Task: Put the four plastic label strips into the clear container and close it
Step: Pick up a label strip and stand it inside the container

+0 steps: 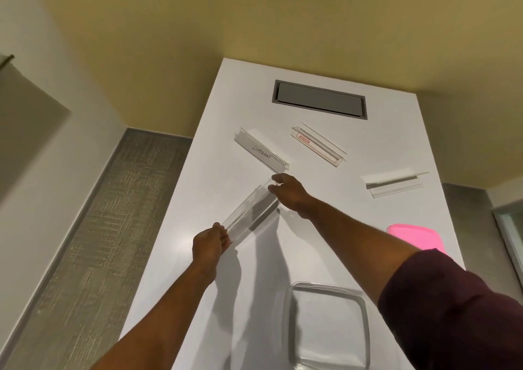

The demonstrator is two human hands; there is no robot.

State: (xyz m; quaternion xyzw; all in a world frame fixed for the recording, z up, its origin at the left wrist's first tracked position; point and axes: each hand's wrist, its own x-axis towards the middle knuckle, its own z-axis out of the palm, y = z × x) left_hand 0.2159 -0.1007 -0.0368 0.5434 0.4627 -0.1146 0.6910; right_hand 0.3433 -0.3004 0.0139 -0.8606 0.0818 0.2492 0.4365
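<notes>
Clear label strip [250, 212] held above tabletop [325, 228] btwn both hands, left hand [208, 246] fingers [223, 238] pinching near end, right hand [288, 192] fingers [274, 184] pinching far end.

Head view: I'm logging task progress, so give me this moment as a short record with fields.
strip in hand: clear strip, held at its ends by left hand and right hand
strips on table: ELEPHANT strip, red-label strip, plain strip
container: clear container, open, no strips inside
lid: pink lid, off, on white table
</notes>
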